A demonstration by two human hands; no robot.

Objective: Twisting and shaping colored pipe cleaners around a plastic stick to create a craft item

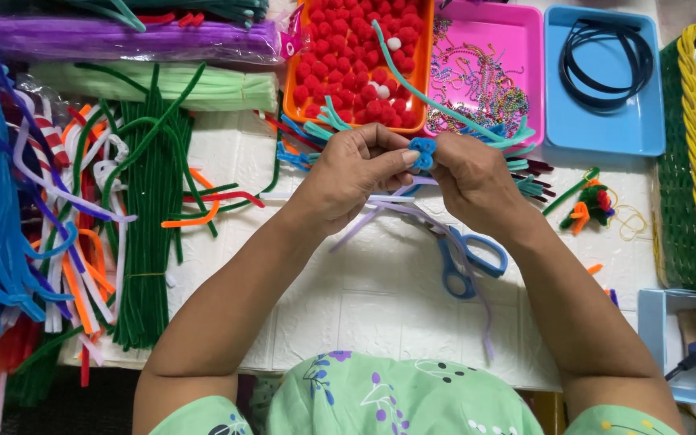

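- The left hand [354, 173] and right hand [467, 179] meet just above the middle of the view, both pinching one small blue pipe-cleaner piece [423, 153] between thumb and fingertips — it sits right between the two hands, lifted off the white tabletop [380, 298].
- Pale lilac pipe cleaners [412, 213] trail out from under the hands toward 5 o'clock; whether either hand grips them too cannot be told.
- Blue-handled scissors [465, 262] lie flat on the tabletop at 5 o'clock of the hands, just under the right wrist, with a lilac strand crossing them.
- At 12 o'clock of the hands stands an orange tray [288, 97] filled with red pompoms [348, 56] and a few white ones; a long teal pipe cleaner [428, 97] runs across it down toward the right hand.
- At 1 o'clock, a pink tray [535, 48] holds fine bead chains [477, 84]; beside it at 2 o'clock a blue tray [606, 129] holds dark thin headbands [606, 60].
- At 3 o'clock lies a small finished bunch of green, orange and red pipe-cleaner shapes [590, 205], near a green and yellow woven basket [690, 161] at the right edge.
- At 9 o'clock — a heap of loose pipe cleaners, dark green ones [151, 209] thickest, with orange, white and lilac strands mixed in; bagged bundles in purple [122, 39] and pale green [203, 87] lie above them at 10 o'clock.
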